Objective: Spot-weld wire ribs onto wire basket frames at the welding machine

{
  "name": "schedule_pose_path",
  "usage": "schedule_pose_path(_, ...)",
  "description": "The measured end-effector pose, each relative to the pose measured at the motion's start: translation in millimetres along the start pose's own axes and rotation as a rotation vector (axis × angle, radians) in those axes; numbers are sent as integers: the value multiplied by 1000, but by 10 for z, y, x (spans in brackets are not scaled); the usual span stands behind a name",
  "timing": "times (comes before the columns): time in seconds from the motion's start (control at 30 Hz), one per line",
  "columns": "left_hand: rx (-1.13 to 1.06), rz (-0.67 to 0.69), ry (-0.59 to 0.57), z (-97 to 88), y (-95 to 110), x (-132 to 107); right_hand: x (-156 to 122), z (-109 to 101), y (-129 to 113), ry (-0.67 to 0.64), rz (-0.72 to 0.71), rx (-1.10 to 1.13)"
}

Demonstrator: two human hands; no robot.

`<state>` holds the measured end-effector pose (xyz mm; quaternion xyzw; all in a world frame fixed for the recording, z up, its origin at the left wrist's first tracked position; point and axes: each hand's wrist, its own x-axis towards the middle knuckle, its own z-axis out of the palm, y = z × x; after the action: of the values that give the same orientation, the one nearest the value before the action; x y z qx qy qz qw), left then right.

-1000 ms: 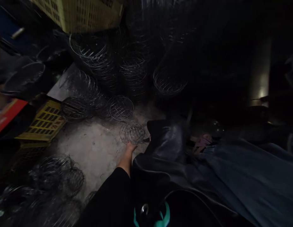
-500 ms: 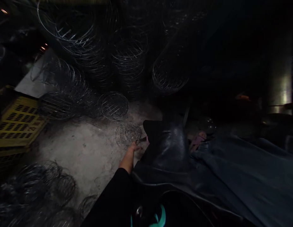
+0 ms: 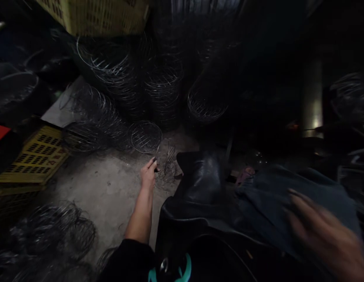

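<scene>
My left hand (image 3: 148, 173) reaches down over the floor with its fingers pinched together. A thin wire rises at its fingertips, and a round wire rack (image 3: 169, 162) stands tilted, almost edge-on, just right of them. The grip itself is small and dark. Above it, another round wire rack (image 3: 146, 137) with a crossed grid leans at the end of a stack. On the right, my right hand (image 3: 323, 227) is blurred by motion over my dark-clothed leg (image 3: 267, 196), its fingers stretched out and nothing visible in them.
Stacks of wire racks (image 3: 111, 78) stand at the back. Yellow crates sit at left (image 3: 38, 156) and top (image 3: 102, 17). Tangled wire pieces (image 3: 53, 231) lie at lower left. A dark apron (image 3: 199, 180) covers my lap. The right side is very dark.
My left hand has moved left and slightly up, and the wire rack beside it has turned from lying flat to edge-on. My right hand has come into view at right.
</scene>
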<state>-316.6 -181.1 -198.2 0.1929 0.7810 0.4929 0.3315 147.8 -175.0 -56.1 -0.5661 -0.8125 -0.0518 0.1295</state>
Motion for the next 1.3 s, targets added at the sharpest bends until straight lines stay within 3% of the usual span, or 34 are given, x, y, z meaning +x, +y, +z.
schedule_pose_path(0.07,-50,299,-131,-60,524,-286,209,99,-216,39,-145,66)
schedule_pose_path(0.13,60,585,-296,-90,1091,-638,436,79,-464,23,-121,89)
schedule_pose_path(0.23,152,935,-508,-51,1859,-1146,698,-102,-721,117,-67,224)
schedule_pose_path(0.3,129,1048,-650,76,2227,-1388,770,-256,-744,174,-83,296)
schedule_pose_path(0.37,85,1049,-840,320,2445,-1533,740,-385,-657,211,-50,345)
schedule_pose_path(0.43,59,935,-970,670,2511,-1606,616,-448,-505,205,54,390)
schedule_pose_path(0.53,99,741,-963,1242,2385,-1660,333,-389,-263,79,258,533)
schedule_pose_path(0.63,256,784,-957,1595,2148,-1719,66,-268,-43,-46,341,779)
schedule_pose_path(0.77,439,985,-903,1612,1905,-1787,-91,-305,416,-128,254,1093)
schedule_pose_path(0.83,523,1032,-844,1567,1846,-1795,-63,-377,786,-87,343,1079)
schedule_pose_path(0.93,573,1034,-816,1587,1860,-1790,71,-399,1445,9,616,592)
schedule_pose_path(1.03,544,1022,-880,1680,1963,-1765,225,-293,2028,-223,744,-40)
schedule_pose_path(1.17,529,1010,-876,1720,2028,-1687,291,-175,2447,-415,716,-142)
schedule_pose_path(1.3,508,1011,-821,1639,2020,-1665,62,-233,2550,-416,673,-175)
